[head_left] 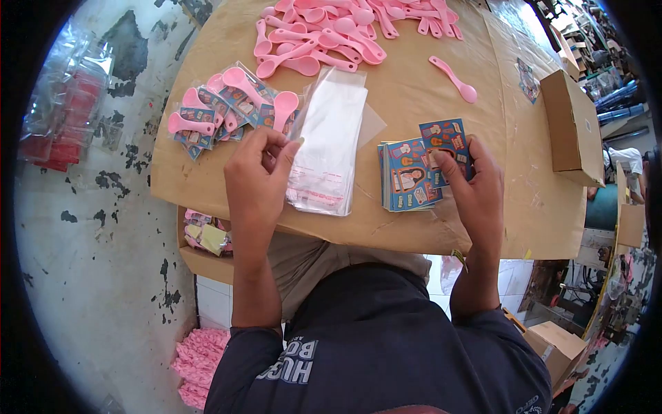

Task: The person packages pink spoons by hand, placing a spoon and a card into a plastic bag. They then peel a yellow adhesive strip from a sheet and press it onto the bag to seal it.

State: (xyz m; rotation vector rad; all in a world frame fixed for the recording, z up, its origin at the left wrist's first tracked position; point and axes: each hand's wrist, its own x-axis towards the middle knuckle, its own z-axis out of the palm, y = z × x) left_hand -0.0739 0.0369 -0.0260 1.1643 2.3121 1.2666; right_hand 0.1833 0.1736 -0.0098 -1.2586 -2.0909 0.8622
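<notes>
My left hand (261, 165) is closed, thumb and forefinger pinched at the left edge of a clear plastic bag (298, 127), which lifts from a stack of bags (329, 138). My right hand (476, 183) grips a small blue printed card (445, 134) between thumb and fingers. It holds this card over the right side of a pile of similar cards (407, 179). Beyond my left hand lie several bagged cards (207, 110) with pink spoons (241, 83) on or in them; the clear wrapping makes this hard to tell.
A heap of pink measuring spoons (324, 34) covers the far side of the brown table (414, 90). One loose spoon (455, 79) lies right of it. A cardboard box (572, 127) stands at the right edge. Below the left edge, an open box (207, 241) holds packed items.
</notes>
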